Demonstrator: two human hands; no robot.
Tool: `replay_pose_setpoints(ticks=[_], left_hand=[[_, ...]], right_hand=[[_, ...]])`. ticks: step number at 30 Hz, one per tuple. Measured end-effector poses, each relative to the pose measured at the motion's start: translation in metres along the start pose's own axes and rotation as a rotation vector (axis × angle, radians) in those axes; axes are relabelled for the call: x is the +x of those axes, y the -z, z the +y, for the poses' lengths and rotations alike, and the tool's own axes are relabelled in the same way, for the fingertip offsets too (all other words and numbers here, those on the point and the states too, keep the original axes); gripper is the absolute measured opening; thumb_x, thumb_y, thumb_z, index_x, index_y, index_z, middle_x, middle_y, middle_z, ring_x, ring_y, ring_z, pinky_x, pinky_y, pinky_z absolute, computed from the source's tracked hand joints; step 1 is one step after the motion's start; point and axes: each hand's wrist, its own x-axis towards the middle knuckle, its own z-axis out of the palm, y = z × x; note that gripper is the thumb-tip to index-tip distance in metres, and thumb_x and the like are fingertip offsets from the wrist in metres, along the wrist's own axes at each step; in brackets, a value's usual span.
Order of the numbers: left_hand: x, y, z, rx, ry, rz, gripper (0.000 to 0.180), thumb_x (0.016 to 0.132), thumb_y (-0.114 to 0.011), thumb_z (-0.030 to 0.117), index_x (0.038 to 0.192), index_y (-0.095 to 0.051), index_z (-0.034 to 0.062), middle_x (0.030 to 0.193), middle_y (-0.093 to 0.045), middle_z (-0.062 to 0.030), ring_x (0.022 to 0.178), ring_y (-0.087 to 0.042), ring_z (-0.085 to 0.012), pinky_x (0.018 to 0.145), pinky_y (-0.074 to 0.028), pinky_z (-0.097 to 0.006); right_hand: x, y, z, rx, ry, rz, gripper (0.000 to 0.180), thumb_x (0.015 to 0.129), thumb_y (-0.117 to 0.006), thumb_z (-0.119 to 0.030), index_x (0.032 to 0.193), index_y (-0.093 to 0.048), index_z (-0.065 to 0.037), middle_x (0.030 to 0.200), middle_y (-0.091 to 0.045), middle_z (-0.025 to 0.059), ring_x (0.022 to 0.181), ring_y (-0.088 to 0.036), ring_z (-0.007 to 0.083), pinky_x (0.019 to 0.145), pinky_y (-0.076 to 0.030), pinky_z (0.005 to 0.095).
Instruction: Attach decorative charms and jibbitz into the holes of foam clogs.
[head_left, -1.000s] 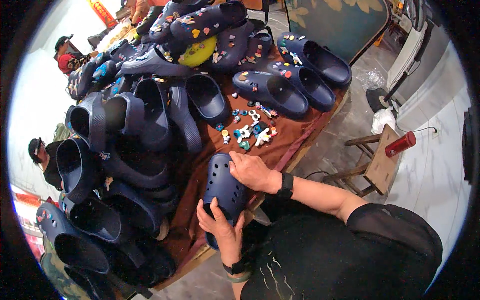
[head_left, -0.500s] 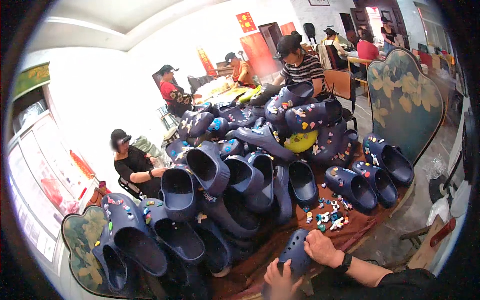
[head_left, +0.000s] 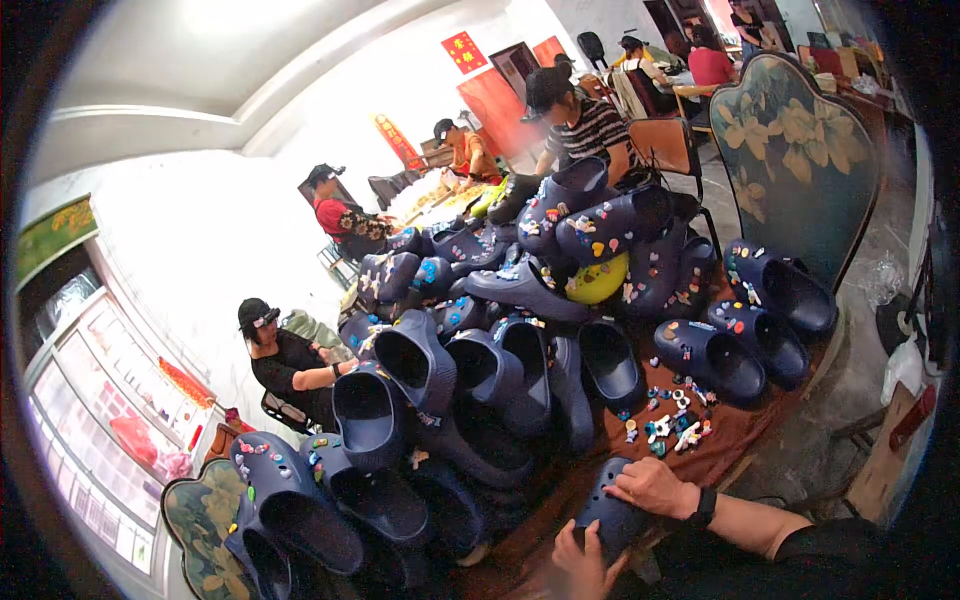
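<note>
A tall heap of navy clogs [head_left: 470, 370] walled off the table's far and left side, leaving no way through there. The only open stretch was the brown cloth [head_left: 735, 435] ahead of the right hand [head_left: 650, 487], and small charms [head_left: 672, 418] lay scattered over part of it. Two pairs of clogs [head_left: 745, 335] closed the cloth's right end, and a painted screen [head_left: 800, 160] stood just behind them.
</note>
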Motion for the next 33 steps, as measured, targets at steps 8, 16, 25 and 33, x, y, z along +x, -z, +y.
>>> replay_pose_setpoints(ticks=[8, 16, 25, 33], left_hand=[[0.006, 0.01, 0.009, -0.005, -0.028, 0.019, 0.092, 0.071, -0.081, 0.021, 0.148, -0.031, 0.0063, 0.149, -0.027, -0.028, 0.136, -0.027, -0.0484, 0.107, -0.025, -0.058], [0.002, 0.007, 0.008, -0.018, 0.005, 0.021, 0.09, 0.072, -0.08, 0.023, 0.146, -0.032, 0.0078, 0.149, -0.028, -0.0271, 0.136, -0.027, -0.0471, 0.107, -0.024, -0.058], [0.003, 0.009, 0.006, -0.035, 0.003, 0.0, 0.091, 0.071, -0.081, 0.024, 0.147, -0.033, 0.008, 0.149, -0.026, -0.0269, 0.137, -0.026, -0.0468, 0.108, -0.023, -0.056], [0.006, 0.013, 0.008, -0.065, 0.003, -0.016, 0.091, 0.07, -0.081, 0.021, 0.146, -0.033, 0.0079, 0.149, -0.025, -0.0273, 0.136, -0.026, -0.0476, 0.108, -0.024, -0.057]], right_hand=[[0.005, 0.007, 0.003, 0.103, 0.033, -0.004, 0.029, 0.087, -0.072, -0.022, 0.07, -0.052, -0.009, 0.065, -0.05, 0.0077, 0.06, -0.057, 0.0278, 0.056, -0.045, 0.041], [-0.028, 0.023, -0.003, 0.489, -0.296, -0.157, 0.02, 0.09, -0.068, -0.015, 0.099, -0.054, -0.004, 0.091, -0.049, 0.0152, 0.092, -0.05, 0.0345, 0.079, -0.042, 0.042], [-0.035, 0.015, -0.004, 0.299, -0.214, -0.089, 0.027, 0.089, -0.07, -0.017, 0.106, -0.054, -0.003, 0.099, -0.051, 0.0168, 0.093, -0.051, 0.0367, 0.084, -0.042, 0.0433], [-0.025, 0.019, -0.001, 0.241, -0.278, -0.163, 0.058, 0.093, -0.063, -0.023, 0.136, -0.036, 0.006, 0.122, -0.05, 0.0258, 0.111, -0.052, 0.0458, 0.096, -0.045, 0.0484]])
